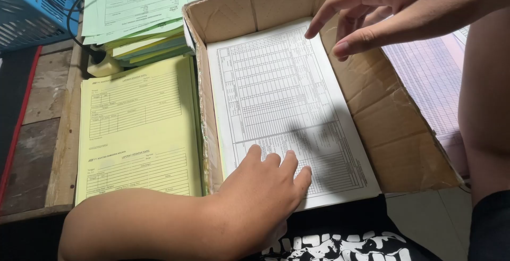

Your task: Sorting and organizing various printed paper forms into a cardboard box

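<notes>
Far left: blue plastic crate (29, 8) at the top corner, black cable (69, 19) running down to a white plug block (103, 65) on the wooden bench (45, 112). Next right: stack of green forms (135, 6) at the far side, yellow form pad (139, 128) lying flat nearer, just beside the box's left wall. Centre: open cardboard box (393, 128) with a white printed form sheet (281, 101) flat on the pile inside it, filling most of the box floor. Left hand (260, 192) comes in from near left, palm down, fingers (289, 162) together and stretched flat, pressing on the near edge of the white sheet; grips nothing. Right hand (404, 6) is at far right, above the box's far right corner, loosely open, index finger extended, thumb out, holding nothing, not clearly touching sheet or box wall. Right of box: pale pink gridded sheets (433, 80), partly hidden by the right forearm. Near edge: black printed fabric (340, 242).
</notes>
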